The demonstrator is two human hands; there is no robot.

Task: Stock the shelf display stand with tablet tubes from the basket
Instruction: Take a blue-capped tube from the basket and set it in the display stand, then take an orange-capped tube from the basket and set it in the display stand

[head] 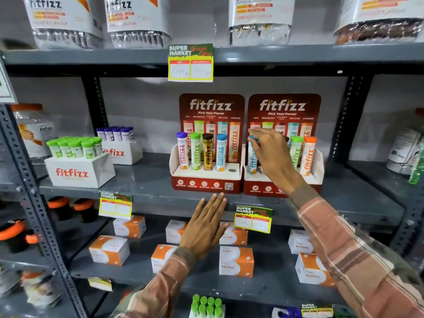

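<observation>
Two red fitfizz display stands sit side by side on the middle shelf. The left stand (206,180) holds a purple-capped, a green-capped, a brown-capped and a blue-capped tube, with one empty hole (232,170) at its right end. In the right stand (257,187), my right hand (273,154) grips the cap of a blue-capped tube (252,160) standing in the leftmost slot. A green-capped tube (296,152) and an orange-capped tube (308,156) stand further right; my hand hides the slots between. My left hand (206,226) is flat with fingers spread, fingertips at the shelf's front edge below the left stand.
White fitfizz boxes with green-capped (75,148) and purple-capped tubes (115,133) stand at the shelf's left. Orange-white Vizinc boxes (236,261) lie on the shelf below. Green-capped tubes (206,305) show at the bottom edge. Price tags hang from shelf edges; large jars stand above.
</observation>
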